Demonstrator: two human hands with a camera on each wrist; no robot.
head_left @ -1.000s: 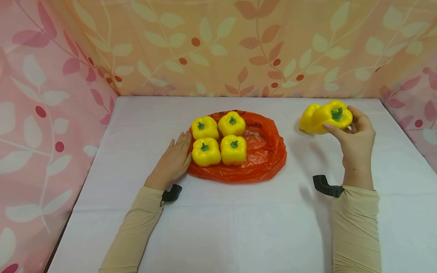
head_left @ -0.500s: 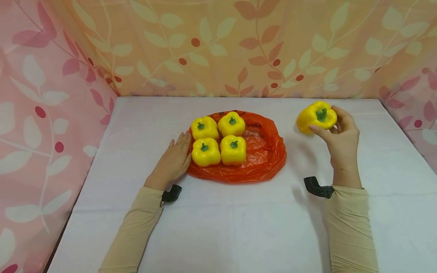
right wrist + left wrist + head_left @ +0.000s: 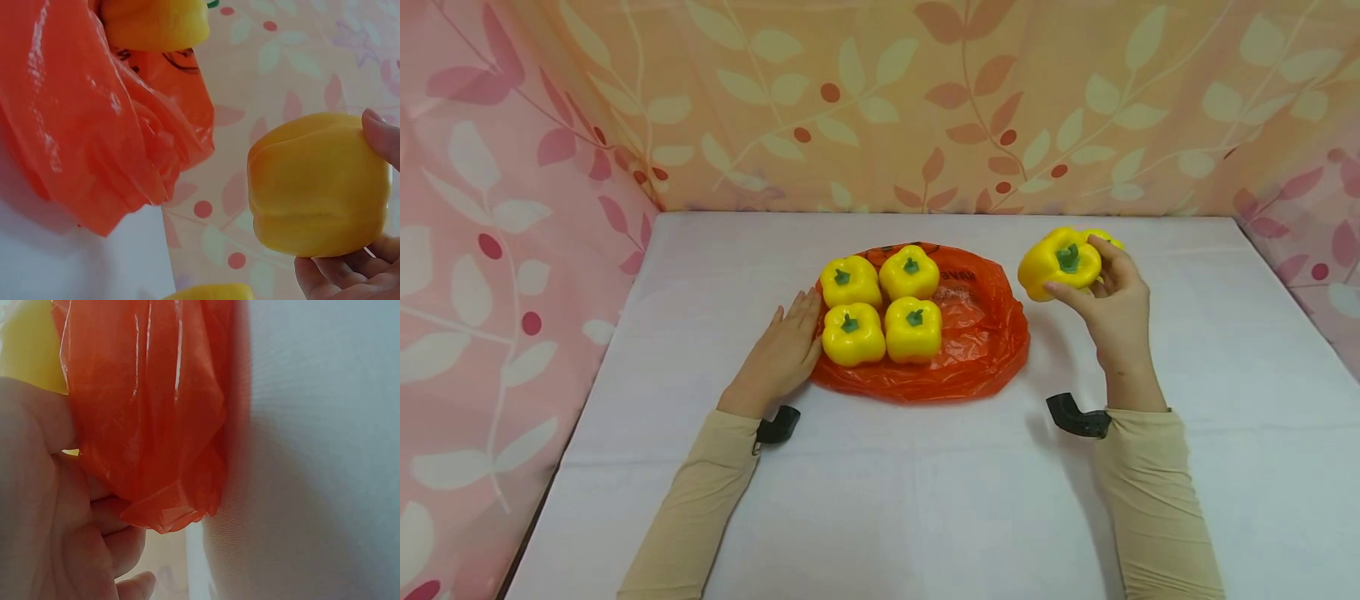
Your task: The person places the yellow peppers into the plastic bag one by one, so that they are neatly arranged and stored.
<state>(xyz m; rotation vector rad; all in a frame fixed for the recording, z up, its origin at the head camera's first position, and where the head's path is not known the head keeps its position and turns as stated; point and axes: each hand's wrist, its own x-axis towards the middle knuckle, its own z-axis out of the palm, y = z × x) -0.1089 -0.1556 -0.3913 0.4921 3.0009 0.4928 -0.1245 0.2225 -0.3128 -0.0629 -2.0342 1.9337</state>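
A yellow bell pepper [image 3: 1047, 265] with a green stem is gripped between the thumb and fingers of my right hand [image 3: 1122, 321], above the table to the right of the red plastic bag [image 3: 981, 350]. The right wrist view shows this held bell pepper [image 3: 319, 187] side-on, apart from the bag. My left hand [image 3: 778, 354] lies with straight fingers against the bag's left side. Several yellow bell peppers [image 3: 913, 330] stand stem-up in the left half of the opened bag. One more yellow bell pepper [image 3: 1107, 238] is partly hidden behind the held one.
A white cloth [image 3: 917, 483] covers the table. Patterned curtains [image 3: 880, 108] rise along the back and both sides. A black wrist mount [image 3: 1078, 417] sticks out from the right sleeve, and another black mount [image 3: 778, 425] from the left.
My right hand has moved left towards the bag with the bell pepper in it, uncovering part of the one behind. The left hand has stayed in place.
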